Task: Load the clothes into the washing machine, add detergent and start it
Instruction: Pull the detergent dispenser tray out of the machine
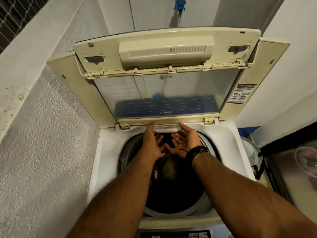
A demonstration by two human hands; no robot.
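The washing machine (228, 140) fills the middle of the view, a top-loader with a white deck and its folding lid (164, 66) swung up and back against the wall, the clear panel of the lid facing the camera. Below it the round drum (204, 201) lies open, and the control panel (173, 234) shows only as a dark strip at the bottom edge.

Inside the drum lie the clothes (169, 170): a dark, crumpled heap with one olive-brown piece on top, sitting toward the back half of the tub and well below the rim (how many garments there are cannot be told, the heap is too dark).

Both arms reach over the drum toward its rear edge. The left hand (152, 145) is spread, fingers straight, holding nothing, its fingertips near the lid's hinge rail. The right hand (186, 140) is turned palm up, fingers relaxed and apart, also holding nothing; a dark cord bracelet (195, 151) circles that wrist.

The step in hand looks like finishing the load, or reaching for the white tray at the back rim. To do it well, push the heap down evenly round the centre so nothing drapes over the rim, then add detergent before lowering the lid.
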